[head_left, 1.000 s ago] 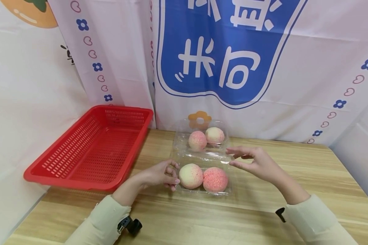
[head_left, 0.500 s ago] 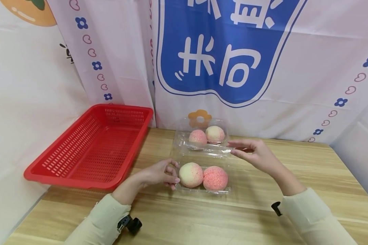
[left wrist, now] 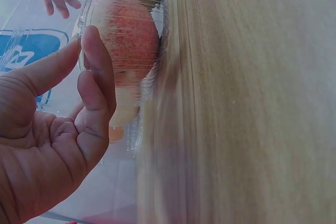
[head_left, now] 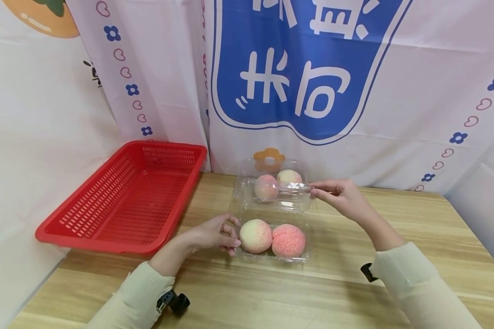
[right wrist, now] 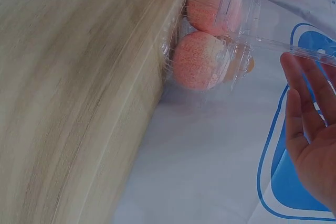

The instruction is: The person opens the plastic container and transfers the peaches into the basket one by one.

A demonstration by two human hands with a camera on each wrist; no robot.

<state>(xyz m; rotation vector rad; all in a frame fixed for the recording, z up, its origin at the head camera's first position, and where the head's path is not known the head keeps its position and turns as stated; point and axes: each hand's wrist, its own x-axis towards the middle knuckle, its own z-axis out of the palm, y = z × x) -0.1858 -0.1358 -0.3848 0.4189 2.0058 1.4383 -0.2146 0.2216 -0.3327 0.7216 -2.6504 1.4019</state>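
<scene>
A clear plastic clamshell box (head_left: 267, 260) lies on the table with two round, peach-like fruits in its base: a cream and pink one (head_left: 255, 236) and a speckled pink one (head_left: 288, 241). Thumb and forefinger of my left hand (head_left: 220, 234) pinch the box's left rim, which shows closely in the left wrist view. My right hand (head_left: 340, 197) pinches the right edge of the clear lid (head_left: 288, 204), raised at the back of the box. Through this lid I see two more such fruits, one pink (head_left: 266, 188) and one pale (head_left: 289, 177), apparently in another clear box.
A red perforated plastic basket (head_left: 140, 201) stands at the left of the wooden table (head_left: 271, 297). Behind the boxes hangs a printed white cloth (head_left: 169, 82) with a blue sign on it.
My right hand has risen and moved away from me, and the lid's edge has lifted with it. My left hand and the two front fruits have stayed in place.
</scene>
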